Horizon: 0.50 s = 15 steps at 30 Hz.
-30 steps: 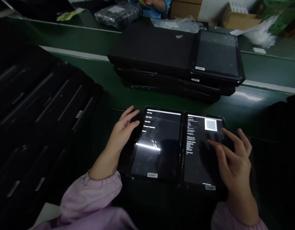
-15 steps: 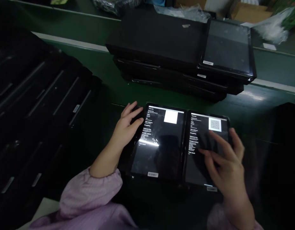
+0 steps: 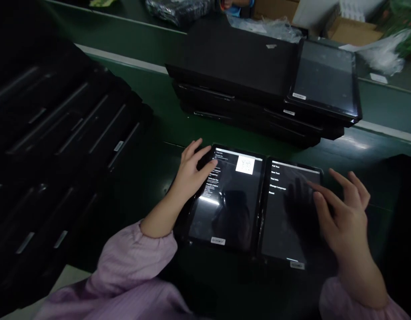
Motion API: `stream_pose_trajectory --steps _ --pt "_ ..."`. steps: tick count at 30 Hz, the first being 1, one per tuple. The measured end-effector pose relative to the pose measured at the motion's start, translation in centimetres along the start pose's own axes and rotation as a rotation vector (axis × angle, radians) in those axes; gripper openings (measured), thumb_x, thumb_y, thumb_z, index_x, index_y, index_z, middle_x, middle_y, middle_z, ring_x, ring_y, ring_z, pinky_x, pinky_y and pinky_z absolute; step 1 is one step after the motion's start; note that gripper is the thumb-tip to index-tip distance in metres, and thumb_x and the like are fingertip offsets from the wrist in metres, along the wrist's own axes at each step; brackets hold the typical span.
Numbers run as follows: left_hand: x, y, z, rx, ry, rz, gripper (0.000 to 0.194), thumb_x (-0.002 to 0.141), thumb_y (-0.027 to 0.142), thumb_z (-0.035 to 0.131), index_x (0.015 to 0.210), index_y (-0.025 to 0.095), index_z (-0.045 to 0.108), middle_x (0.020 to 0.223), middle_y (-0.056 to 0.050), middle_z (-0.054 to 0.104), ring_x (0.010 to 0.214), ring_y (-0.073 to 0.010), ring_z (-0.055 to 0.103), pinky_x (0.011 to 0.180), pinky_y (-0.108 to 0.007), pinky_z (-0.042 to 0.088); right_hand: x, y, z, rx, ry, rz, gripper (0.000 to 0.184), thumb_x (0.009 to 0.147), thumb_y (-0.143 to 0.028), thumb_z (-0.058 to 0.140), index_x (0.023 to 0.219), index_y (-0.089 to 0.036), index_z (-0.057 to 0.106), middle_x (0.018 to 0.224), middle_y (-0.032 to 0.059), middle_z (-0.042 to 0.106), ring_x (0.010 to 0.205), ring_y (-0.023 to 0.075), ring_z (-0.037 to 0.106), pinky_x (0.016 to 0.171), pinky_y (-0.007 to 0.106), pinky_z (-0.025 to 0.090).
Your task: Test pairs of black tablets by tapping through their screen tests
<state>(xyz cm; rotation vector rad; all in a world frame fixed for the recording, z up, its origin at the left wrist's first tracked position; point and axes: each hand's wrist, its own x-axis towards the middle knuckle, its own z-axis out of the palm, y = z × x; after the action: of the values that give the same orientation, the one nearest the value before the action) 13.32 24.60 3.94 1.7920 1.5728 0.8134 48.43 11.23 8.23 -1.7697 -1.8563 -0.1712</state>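
1. Toward the near edge of the dark surface (image 3: 175,129), two lit tablets are lying face up in front of us, side by side: the left tablet (image 3: 232,213) and the right tablet (image 3: 277,231).
2. Our left hand (image 3: 191,173) is lying at the left tablet's upper left corner, fingers loosely spread and gripping nothing. Its thumb is overlapping the screen's left side; we are not able to tell whether it is pressing.
3. Our right hand (image 3: 345,218) is hovering at the right tablet's right edge, fingers apart and gripping nothing. Its index finger is pointing over the glass, and contact is staying unclear to us.
4. We are judging the step in hand to be paging through the screens: the left tablet is showing an information page with a QR code (image 3: 244,165), while the right tablet is showing a menu (image 3: 275,180) ending in Reset.
5. Any next touch, we are thinking, would be calling for one fingertip landing squarely on a single menu line, clear of Reset, and for the left thumb leaving the text uncovered.
6. Toward the surface's far edge, a black stack (image 3: 232,62) is standing, another tablet (image 3: 325,80) lying on its right end; along the left side, dark slabs (image 3: 72,133) are lying piled.
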Motion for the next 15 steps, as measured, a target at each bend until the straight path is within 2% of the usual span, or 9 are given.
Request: stream_pose_trajectory --steps 2,5,8,10,15 --pt "0.4 -0.1 0.1 -0.016 0.049 0.001 0.041 0.1 0.04 0.07 0.139 0.029 0.076 0.171 -0.008 0.055 0.167 -0.0362 0.037 0.138 -0.066 0.025 0.2 0.3 0.8 0.001 -0.007 -0.021 0.039 0.113 -0.044 0.051 0.124 -0.025 0.082 0.161 0.0164 0.057 0.162 0.0511 0.034 0.12 0.079 0.041" --pt "0.9 0.0 0.2 0.034 0.04 0.024 0.041 0.098 0.034 0.07 0.138 0.028 0.077 0.169 -0.008 0.059 0.164 -0.0352 0.041 0.138 -0.066 0.026 0.2 0.4 1.9 0.007 -0.005 -0.03 0.038 0.113 -0.041 0.051 0.126 -0.023 0.082 0.169 0.0171 0.049 0.165 0.0531 0.027 0.123 0.082 0.036" --pt "1.2 0.3 0.3 0.07 0.034 0.018 0.038 0.1 0.031 0.068 0.137 0.032 0.077 0.164 -0.005 0.064 0.16 -0.0331 0.046 0.136 -0.065 0.03 0.0 0.6 2.6 0.012 0.002 -0.028 0.04 0.113 -0.042 0.05 0.122 -0.023 0.083 0.169 0.0161 0.049 0.166 0.0537 0.023 0.124 0.083 0.034" --pt "1.4 0.6 0.3 0.086 0.049 -0.012 0.035 0.101 0.029 0.065 0.134 0.031 0.079 0.159 -0.005 0.068 0.156 -0.0324 0.051 0.134 -0.065 0.034 -0.2 0.9 2.7 0.033 0.023 -0.018 0.04 0.113 -0.042 0.048 0.12 -0.024 0.083 0.167 0.0138 0.052 0.166 0.0519 0.025 0.124 0.083 0.034" --pt "1.8 1.2 0.4 0.117 0.056 -0.041 0.032 0.099 0.028 0.069 0.129 0.029 0.079 0.152 -0.007 0.072 0.153 -0.0342 0.051 0.132 -0.064 0.038 -0.5 1.2 2.0 0.077 0.13 0.1 0.039 0.113 -0.046 0.05 0.119 -0.027 0.084 0.156 0.011 0.064 0.16 0.0464 0.041 0.123 0.077 0.04"
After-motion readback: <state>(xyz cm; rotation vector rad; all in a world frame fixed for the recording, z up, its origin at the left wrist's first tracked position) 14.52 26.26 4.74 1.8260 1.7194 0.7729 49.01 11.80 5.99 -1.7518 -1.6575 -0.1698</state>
